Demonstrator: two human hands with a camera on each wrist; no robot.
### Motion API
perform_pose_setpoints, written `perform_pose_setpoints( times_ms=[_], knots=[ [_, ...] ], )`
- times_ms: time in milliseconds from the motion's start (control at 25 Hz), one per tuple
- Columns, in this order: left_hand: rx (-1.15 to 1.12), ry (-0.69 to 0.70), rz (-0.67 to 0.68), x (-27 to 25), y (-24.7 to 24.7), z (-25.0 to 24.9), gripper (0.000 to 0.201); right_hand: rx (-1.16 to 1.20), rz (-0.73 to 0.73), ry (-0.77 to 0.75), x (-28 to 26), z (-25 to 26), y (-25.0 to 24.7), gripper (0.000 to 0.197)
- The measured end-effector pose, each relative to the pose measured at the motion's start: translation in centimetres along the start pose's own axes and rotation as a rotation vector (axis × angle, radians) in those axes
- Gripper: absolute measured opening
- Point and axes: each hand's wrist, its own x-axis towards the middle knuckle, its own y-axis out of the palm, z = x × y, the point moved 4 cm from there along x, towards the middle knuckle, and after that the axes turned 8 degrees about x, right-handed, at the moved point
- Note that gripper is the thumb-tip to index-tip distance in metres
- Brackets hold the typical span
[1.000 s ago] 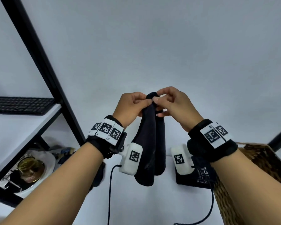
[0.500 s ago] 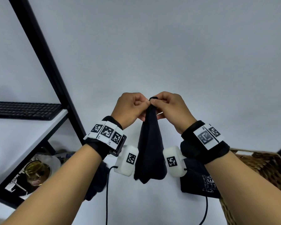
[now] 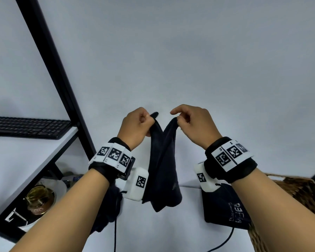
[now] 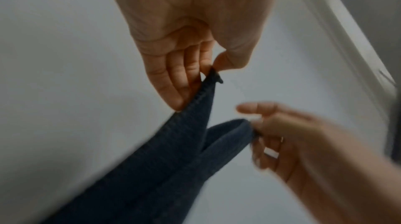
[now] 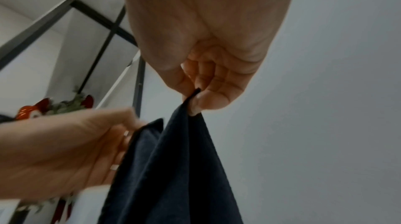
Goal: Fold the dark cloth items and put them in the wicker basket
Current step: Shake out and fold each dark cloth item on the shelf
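Note:
A dark navy cloth (image 3: 162, 171) hangs in the air in front of me, held up by both hands. My left hand (image 3: 145, 120) pinches one top corner between thumb and fingers. My right hand (image 3: 180, 120) pinches the other top corner, a short gap away, so the top edge forms a V. In the left wrist view the cloth (image 4: 165, 167) runs down from my left hand (image 4: 208, 71). In the right wrist view my right hand (image 5: 193, 100) nips the cloth (image 5: 173, 167). The wicker basket (image 3: 298, 193) stands at the lower right. A folded dark cloth (image 3: 224, 206) with white lettering lies beside it.
A black shelf frame (image 3: 51, 70) rises at the left, with a keyboard (image 3: 27, 127) on its white shelf and a glass jar (image 3: 38, 199) below. Another dark cloth (image 3: 107, 211) lies under my left forearm. Black cables (image 3: 115, 233) trail over the white table.
My hands, which held the cloth's top together, have pulled apart, spreading its two upper corners. The cloth has widened at the top.

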Motion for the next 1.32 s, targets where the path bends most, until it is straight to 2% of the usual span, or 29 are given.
perform_pose_setpoints(
  times_ms=[80, 160, 320, 440, 520, 600, 640, 680, 760, 880, 1000, 1120, 1200, 1320],
  knots=[
    [-0.305, -0.164, -0.012, 0.4, -0.4, 1.2, 0.021, 0.059, -0.028, 0.069, 0.6, -0.4, -0.8, 0.03],
    [-0.402, -0.226, -0.057, 1.0, -0.6, 1.9, 0.023, 0.129, -0.03, 0.129, 1.1, -0.6, -1.2, 0.029],
    [-0.163, -0.137, -0.183, 2.3, -2.2, 2.5, 0.017, 0.332, -0.066, 0.153, 1.5, 0.3, -1.2, 0.029],
    [0.186, -0.16, -0.233, 2.6, -4.1, 4.4, 0.013, 0.502, -0.132, 0.173, 1.8, 0.8, -1.8, 0.027],
    [0.346, -0.049, -0.208, 2.0, -4.3, 4.4, 0.019, 0.586, -0.113, 0.188, 2.0, 1.3, -1.4, 0.025],
    [0.244, 0.106, -0.091, 0.8, -2.9, 2.2, 0.03, 0.64, -0.071, 0.188, 2.2, 2.2, -0.6, 0.022],
    [0.159, 0.129, -0.007, 0.1, -1.8, 0.9, 0.034, 0.652, -0.05, 0.185, 2.4, 2.7, -0.1, 0.022],
    [0.1, 0.13, 0.06, -0.5, -0.6, -0.2, 0.039, 0.657, -0.031, 0.177, 2.5, 3.3, 0.3, 0.021],
    [0.076, 0.123, 0.093, -1.1, 1.3, -1.6, 0.042, 0.66, 0.001, 0.161, 2.9, 4.2, 0.6, 0.02],
    [0.066, 0.074, 0.007, -0.9, 2.5, -1.3, 0.027, 0.66, 0.052, 0.165, 3.4, 4.5, 0.3, 0.025],
    [0.024, -0.007, 0.029, -0.3, 2.6, 0.9, 0.009, 0.511, 0.064, 0.116, 3.6, 4.3, -1.0, 0.031],
    [-0.111, -0.028, 0.052, 0.3, 1.9, 2.2, 0.021, 0.277, 0.012, 0.069, 3.5, 3.9, -2.0, 0.022],
    [-0.119, 0.012, 0.056, 0.4, 1.2, 1.7, 0.02, 0.222, -0.08, 0.045, 3.6, 3.8, -2.6, 0.011],
    [0.142, 0.152, 0.014, 0.4, -0.5, 0.1, 0.013, 0.168, -0.187, 0.008, 4.2, 3.6, -3.3, 0.003]
  ],
)
